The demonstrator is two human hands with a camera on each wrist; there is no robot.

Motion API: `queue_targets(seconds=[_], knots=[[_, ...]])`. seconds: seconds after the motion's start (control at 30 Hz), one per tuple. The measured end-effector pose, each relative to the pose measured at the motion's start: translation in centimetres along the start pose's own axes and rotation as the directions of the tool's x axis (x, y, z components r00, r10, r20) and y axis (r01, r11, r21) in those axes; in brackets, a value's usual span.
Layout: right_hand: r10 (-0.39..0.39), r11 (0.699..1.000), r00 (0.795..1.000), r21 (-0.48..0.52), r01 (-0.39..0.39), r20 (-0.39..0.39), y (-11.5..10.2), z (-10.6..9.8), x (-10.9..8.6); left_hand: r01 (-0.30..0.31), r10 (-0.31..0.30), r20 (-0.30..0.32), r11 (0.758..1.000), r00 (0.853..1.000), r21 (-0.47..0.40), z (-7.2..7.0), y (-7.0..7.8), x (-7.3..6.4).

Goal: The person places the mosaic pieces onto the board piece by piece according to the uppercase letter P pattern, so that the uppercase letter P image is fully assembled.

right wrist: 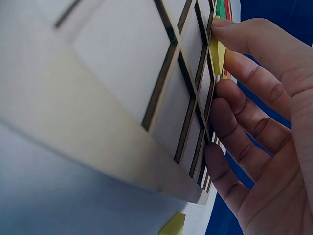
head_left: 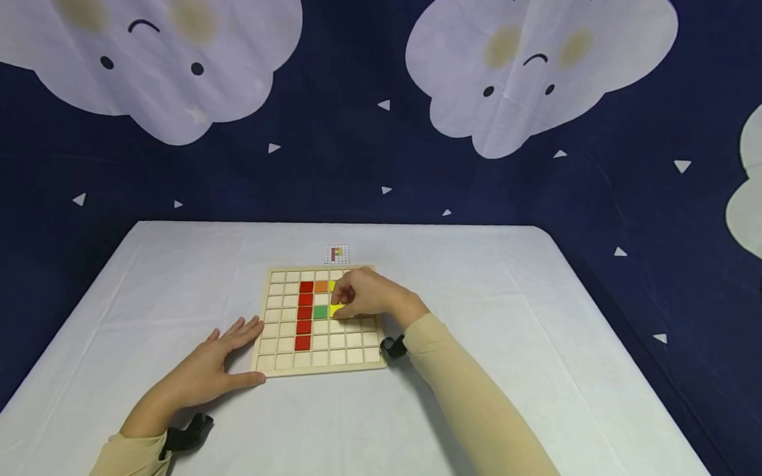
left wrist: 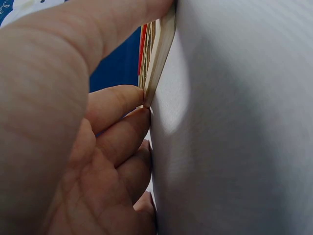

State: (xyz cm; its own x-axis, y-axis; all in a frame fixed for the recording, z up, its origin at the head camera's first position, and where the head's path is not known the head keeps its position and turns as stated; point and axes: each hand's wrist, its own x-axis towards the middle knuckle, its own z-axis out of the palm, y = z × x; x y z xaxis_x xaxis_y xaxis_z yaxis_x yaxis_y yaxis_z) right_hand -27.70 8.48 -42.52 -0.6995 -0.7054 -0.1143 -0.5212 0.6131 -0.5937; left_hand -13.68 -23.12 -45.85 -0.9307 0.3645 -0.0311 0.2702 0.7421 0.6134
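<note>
A wooden grid board point(head_left: 275, 366) lies on the white table, with a column of red square tiles point(head_left: 303, 327), an orange tile point(head_left: 321, 287) and a green tile point(head_left: 320, 312) in its cells. My right hand point(head_left: 371, 296) is over the board's right part, pinching a yellow tile point(right wrist: 217, 51) between thumb and index finger beside the green one. Another bit of yellow point(head_left: 333, 286) shows past the fingers, next to the orange tile. At the board's left side, my left hand point(head_left: 209, 369) rests with extended fingers at the edge and its thumb at the near corner.
Behind the board lies a small printed grid card point(head_left: 337, 254) with coloured squares. One loose yellow piece point(right wrist: 173, 225) is beside the board in the right wrist view. A dark blue cloth with clouds point(head_left: 385, 165) hangs behind the table point(head_left: 545, 335).
</note>
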Motion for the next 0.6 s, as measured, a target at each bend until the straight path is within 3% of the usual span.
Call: queue_targets(seconds=[0.3,0.6], knots=[[0.008,1.000,1.000,-0.030,-0.008,-0.009,0.0,0.0,-0.2,0.000,0.000,0.003,1.000,1.000,0.001,0.0,0.0,0.1],[0.020,0.999,0.999,0.035,-0.018,-0.037,0.9,-1.3,-1.3,0.027,-0.027,0.004,1.000,1.000,0.002,0.2,0.3,0.1]])
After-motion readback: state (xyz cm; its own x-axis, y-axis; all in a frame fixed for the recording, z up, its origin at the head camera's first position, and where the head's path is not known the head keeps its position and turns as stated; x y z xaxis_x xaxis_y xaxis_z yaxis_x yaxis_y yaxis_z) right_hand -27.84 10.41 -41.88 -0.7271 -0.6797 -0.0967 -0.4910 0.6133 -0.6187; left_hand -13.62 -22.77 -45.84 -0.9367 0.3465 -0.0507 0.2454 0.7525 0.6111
